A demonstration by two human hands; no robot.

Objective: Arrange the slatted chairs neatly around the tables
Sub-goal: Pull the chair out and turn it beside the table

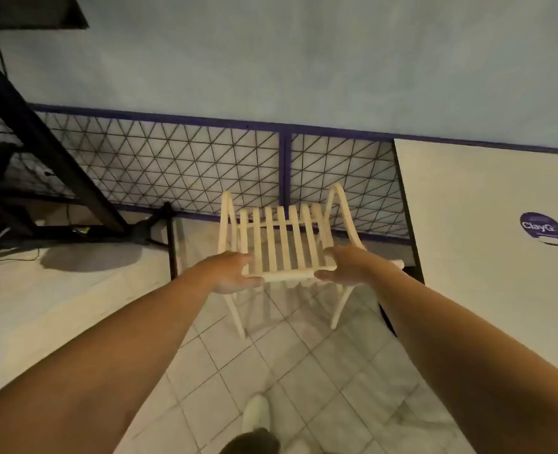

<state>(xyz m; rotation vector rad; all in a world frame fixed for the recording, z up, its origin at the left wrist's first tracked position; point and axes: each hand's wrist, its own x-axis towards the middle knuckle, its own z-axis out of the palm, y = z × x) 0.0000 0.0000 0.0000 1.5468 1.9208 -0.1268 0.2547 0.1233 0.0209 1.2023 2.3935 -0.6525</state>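
Arms outstretched, fingers [244, 258] of left hand [230, 273] and right hand [346, 265] curled round slatted chair [284, 237] edge

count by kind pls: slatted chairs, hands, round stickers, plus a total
slatted chair: 1
hands: 2, left hand and right hand, both gripping the chair's near rail
round sticker: 1, on the white table top
total: 4
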